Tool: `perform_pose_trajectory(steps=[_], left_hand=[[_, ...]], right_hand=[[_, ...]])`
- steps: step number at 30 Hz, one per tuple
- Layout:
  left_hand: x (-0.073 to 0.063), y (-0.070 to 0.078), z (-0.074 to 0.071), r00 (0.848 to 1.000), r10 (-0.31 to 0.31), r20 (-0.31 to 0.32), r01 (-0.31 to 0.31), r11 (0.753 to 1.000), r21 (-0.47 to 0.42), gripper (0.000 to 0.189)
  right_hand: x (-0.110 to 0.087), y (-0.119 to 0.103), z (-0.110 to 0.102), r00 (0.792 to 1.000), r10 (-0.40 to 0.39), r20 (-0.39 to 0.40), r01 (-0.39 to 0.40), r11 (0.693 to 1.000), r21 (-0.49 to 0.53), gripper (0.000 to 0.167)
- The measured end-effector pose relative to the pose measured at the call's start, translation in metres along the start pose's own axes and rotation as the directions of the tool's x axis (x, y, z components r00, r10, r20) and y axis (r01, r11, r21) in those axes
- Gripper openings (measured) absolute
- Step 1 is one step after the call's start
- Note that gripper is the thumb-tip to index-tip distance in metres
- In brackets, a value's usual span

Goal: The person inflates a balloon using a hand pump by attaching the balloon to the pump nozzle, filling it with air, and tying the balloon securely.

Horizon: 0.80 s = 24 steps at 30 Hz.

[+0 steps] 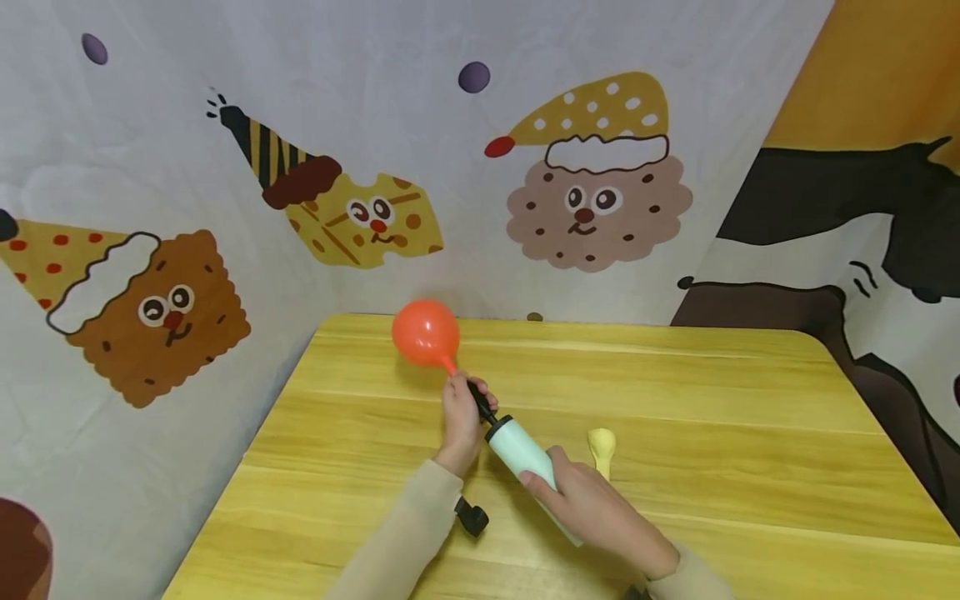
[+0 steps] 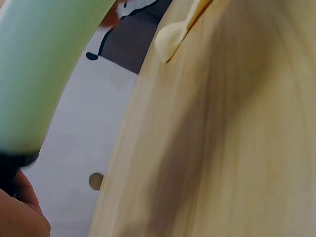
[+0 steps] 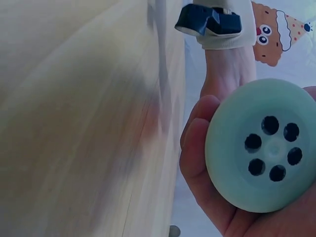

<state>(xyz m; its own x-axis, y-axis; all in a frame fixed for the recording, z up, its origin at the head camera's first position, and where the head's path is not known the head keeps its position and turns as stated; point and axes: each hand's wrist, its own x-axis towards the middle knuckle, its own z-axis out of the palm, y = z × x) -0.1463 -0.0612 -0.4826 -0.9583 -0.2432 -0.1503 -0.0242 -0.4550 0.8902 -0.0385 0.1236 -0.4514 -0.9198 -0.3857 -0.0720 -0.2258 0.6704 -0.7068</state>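
A round, partly inflated red balloon (image 1: 425,333) sits at the far end of a hand balloon pump (image 1: 522,451), which has a mint-green barrel and a black nozzle end. My left hand (image 1: 461,417) grips the black end and the balloon's neck beside it. Around the green barrel curl the fingers of my right hand (image 1: 600,510). In the right wrist view, the pump's round green end (image 3: 261,192) with several dark holes faces the camera, my right fingers (image 3: 195,143) wrapped about it. The nozzle tip inside the balloon's neck is hidden.
A limp yellow balloon (image 1: 601,446) lies on the wooden table (image 1: 712,400), just beyond my right hand. Behind the table hangs a light cloth backdrop (image 1: 405,100) printed with cartoon biscuits and cheese. A black wrist-camera mount (image 1: 472,517) juts from the left sleeve.
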Motion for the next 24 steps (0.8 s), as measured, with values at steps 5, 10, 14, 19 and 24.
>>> perform_pose_trajectory(steps=[5,10,14,19,24], left_hand=[[-0.002,-0.004,0.003,1.000,0.007,0.000,-0.007,1.000,0.014,0.035],[0.009,0.000,0.000,0.999,0.019,-0.029,-0.019,1.000,0.000,0.037],[0.022,0.012,-0.011,0.998,0.036,-0.053,-0.037,0.999,-0.027,0.036],[0.032,0.027,-0.024,0.993,0.072,-0.097,-0.078,0.996,-0.054,0.033],[0.029,0.026,-0.021,0.997,0.051,-0.057,-0.052,0.999,-0.015,0.034]], right_hand=[[0.009,-0.001,0.003,1.000,0.023,0.004,-0.023,0.999,0.027,0.063],[0.009,-0.003,0.004,0.999,0.031,-0.008,-0.031,0.999,0.022,0.063],[-0.003,-0.002,-0.003,1.000,0.022,0.017,-0.022,1.000,0.002,0.061],[-0.024,0.002,-0.015,0.997,0.014,0.079,-0.015,1.000,0.013,0.055],[-0.027,0.006,-0.015,0.997,0.006,0.080,-0.007,1.000,0.011,0.053]])
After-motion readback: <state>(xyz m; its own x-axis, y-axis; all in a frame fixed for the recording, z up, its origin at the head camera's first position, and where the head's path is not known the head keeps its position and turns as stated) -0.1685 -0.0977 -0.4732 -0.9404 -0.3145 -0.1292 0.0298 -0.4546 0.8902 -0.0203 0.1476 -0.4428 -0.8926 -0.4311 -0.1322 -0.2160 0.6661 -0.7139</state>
